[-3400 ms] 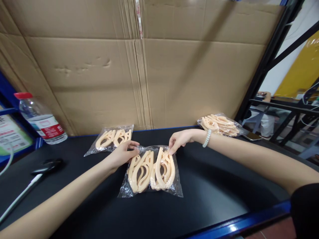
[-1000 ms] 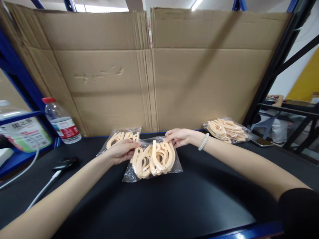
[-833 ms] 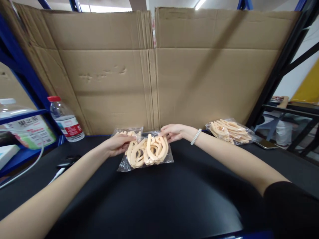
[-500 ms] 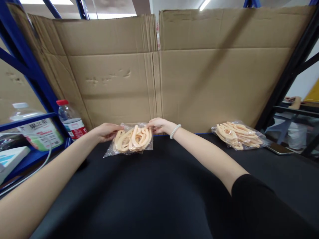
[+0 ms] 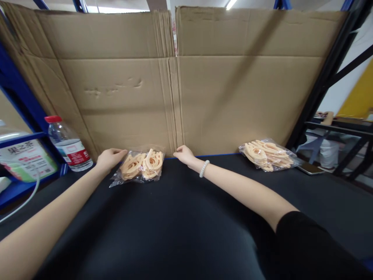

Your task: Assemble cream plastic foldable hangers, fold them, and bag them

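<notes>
A clear plastic bag (image 5: 142,166) of pale, peach-coloured looped pieces lies on the black tabletop (image 5: 175,225), towards its back edge. At the bag's upper left is my left hand (image 5: 110,158), fingers stretched out with the tips beside or just touching the plastic. It does not grip the bag as far as I can see. My right hand (image 5: 185,155), with a pale beaded bracelet (image 5: 204,168) at the wrist, is right of the bag and apart from it. Its fingers are pressed together near the cardboard, and nothing shows in them.
Another bag of similar pieces (image 5: 268,155) lies at the back right, beside a phone (image 5: 310,168). Cardboard (image 5: 131,85) walls off the back. At left stand a red-capped bottle (image 5: 70,146), a blue frame (image 5: 26,87), a large labelled jug (image 5: 29,159) and a white cable (image 5: 36,190).
My right hand has let go of the bag and is now apart from it. My left hand's fingers have straightened at the bag's edge. The view has shifted slightly right.
</notes>
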The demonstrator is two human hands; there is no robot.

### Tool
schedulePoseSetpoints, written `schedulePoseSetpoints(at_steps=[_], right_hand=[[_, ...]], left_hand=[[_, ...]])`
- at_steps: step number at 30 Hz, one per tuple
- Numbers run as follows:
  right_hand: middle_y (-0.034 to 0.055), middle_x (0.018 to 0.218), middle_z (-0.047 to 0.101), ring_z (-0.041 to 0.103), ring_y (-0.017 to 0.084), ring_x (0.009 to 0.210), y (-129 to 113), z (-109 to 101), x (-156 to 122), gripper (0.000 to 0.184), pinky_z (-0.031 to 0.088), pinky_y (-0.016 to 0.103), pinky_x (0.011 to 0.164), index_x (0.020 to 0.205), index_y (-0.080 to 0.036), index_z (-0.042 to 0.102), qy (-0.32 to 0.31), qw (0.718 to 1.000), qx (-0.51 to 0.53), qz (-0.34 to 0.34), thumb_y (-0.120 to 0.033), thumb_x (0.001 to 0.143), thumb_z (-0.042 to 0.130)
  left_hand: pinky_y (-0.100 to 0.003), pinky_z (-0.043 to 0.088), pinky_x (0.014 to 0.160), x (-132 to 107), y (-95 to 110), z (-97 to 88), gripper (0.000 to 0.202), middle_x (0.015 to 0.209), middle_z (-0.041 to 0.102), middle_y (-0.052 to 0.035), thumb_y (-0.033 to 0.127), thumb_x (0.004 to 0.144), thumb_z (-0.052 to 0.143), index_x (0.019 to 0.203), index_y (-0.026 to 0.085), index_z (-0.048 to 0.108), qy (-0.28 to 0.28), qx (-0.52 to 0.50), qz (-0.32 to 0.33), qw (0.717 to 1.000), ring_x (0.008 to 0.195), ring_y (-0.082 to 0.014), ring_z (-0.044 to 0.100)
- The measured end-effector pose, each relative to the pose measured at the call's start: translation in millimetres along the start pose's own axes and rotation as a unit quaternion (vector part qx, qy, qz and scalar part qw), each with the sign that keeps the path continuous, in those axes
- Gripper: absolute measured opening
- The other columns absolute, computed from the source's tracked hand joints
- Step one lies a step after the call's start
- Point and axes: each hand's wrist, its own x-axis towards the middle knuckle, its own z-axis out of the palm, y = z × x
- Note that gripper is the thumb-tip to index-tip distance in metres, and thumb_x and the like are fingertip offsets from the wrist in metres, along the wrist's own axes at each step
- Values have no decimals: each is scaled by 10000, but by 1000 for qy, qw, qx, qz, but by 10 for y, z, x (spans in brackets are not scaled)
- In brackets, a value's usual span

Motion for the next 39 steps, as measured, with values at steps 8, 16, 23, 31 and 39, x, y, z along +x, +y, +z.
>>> schedulePoseSetpoints(at_steps=[8, 16, 23, 31, 39], right_hand=[[69, 1090, 640, 641, 186, 928, 817, -982, -646, 244, 551, 381, 804, 1107, -142, 611, -19, 996, -71, -45, -322, 945, 582], [75, 919, 665, 611, 200, 848, 1205, -2026, -1034, 254, 483, 338, 805, 1076, -158, 587, 171, 951, -217, -143, -130, 839, 499], [255, 1180, 583, 449, 413, 1178, 1401, -2887, -1087, 422, 370, 524, 924, 1112, -86, 602, 337, 878, -340, 1, -390, 822, 558], [81, 842, 668, 652, 206, 778, 1730, -3251, -1075, 371, 523, 316, 668, 881, -79, 662, 227, 899, -295, 231, -449, 873, 642], [84, 1149, 617, 636, 207, 956, 1769, -3211, -1008, 314, 556, 388, 801, 1179, -139, 584, 175, 924, -218, 263, -343, 941, 587]], left_hand=[[-366, 433, 906, -833, 423, 726, 152, 945, 651, -50, 245, 779, 606, 925, 212, 629, 38, 129, 246, 960, 981, -291, 595], [-392, 492, 857, -1558, 326, 1495, 177, 1008, 641, -61, 223, 878, 451, 957, 219, 610, -160, 183, 413, 878, 936, -238, 608], [-366, 523, 868, -1536, 247, 1481, 142, 1054, 629, -67, 218, 925, 426, 945, 232, 566, -156, 197, 442, 861, 990, -227, 614], [-373, 514, 870, -1513, 189, 1520, 136, 1071, 612, -61, 220, 938, 418, 978, 234, 547, -157, 198, 456, 853, 1008, -228, 599], [-373, 516, 868, -1535, 246, 1495, 153, 1065, 617, -68, 235, 944, 408, 985, 224, 555, -157, 223, 459, 846, 993, -230, 609]])
